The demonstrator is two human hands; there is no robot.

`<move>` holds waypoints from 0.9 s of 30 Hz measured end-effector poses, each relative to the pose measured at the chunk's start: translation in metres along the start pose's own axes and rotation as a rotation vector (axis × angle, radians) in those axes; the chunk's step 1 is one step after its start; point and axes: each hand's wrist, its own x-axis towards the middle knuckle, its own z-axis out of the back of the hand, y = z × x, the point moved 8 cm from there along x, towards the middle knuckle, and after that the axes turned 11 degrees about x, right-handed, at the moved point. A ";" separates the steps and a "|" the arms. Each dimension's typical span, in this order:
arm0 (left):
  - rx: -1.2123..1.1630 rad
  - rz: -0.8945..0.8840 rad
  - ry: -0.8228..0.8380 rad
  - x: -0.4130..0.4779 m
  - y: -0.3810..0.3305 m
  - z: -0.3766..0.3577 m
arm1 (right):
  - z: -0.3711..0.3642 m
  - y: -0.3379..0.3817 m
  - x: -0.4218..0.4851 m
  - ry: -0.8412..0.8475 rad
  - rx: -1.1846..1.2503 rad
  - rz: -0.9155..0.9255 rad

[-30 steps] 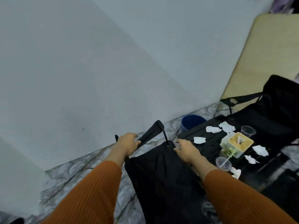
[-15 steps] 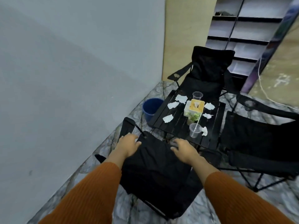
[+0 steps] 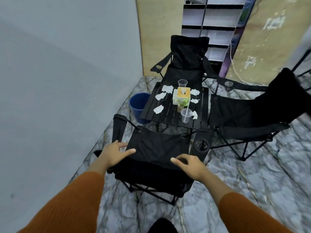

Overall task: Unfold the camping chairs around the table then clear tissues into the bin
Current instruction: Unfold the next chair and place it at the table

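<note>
left hand (image 3: 114, 153), right hand (image 3: 191, 165), relaxed over chair (image 3: 158, 145)

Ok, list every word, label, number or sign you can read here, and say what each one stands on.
Nothing here reads clearly.
Upper white marks on the tan board: they look like characters, too blurred to read.
Lower white mark on the same board: also too blurred.
Tissue box: no text visible.
</note>
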 end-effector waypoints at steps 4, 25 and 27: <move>0.331 -0.008 0.116 -0.008 0.047 0.001 | -0.028 -0.022 -0.031 0.066 -0.177 -0.072; 0.387 -0.130 -0.040 0.098 0.054 0.013 | 0.006 -0.042 -0.007 -0.377 -0.432 -0.296; 0.410 -0.180 -0.033 0.100 0.051 0.009 | 0.017 -0.043 -0.001 -0.392 -0.448 -0.298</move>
